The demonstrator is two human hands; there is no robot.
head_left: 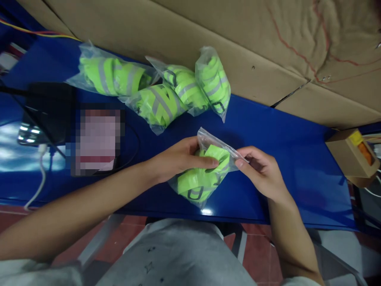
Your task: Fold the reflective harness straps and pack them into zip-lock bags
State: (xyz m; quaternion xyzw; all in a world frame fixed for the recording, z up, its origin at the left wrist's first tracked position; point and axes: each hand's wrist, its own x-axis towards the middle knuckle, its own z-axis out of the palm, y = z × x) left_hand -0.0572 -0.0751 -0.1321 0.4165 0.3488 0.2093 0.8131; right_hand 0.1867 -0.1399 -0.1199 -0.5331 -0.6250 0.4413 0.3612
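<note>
A clear zip bag point(195, 184) with bright yellow-green strapping and a dark buckle inside hangs over the near part of the blue table. My left hand point(190, 159) grips its left side, thumb lying across the front. At the bag's upper right corner, my right hand point(260, 169) pinches the zip strip between thumb and fingers. Beyond the hands lie several similar filled bags: one at the far left point(111, 75), others bunched in the middle point(160, 105) and one standing against the cardboard point(212, 81).
The blue table point(297, 167) runs along a cardboard-covered wall point(238, 75). On the left are a black device point(47, 111) with cables and a blurred-out item point(97, 139). An open cardboard box point(353, 157) stands at the right end.
</note>
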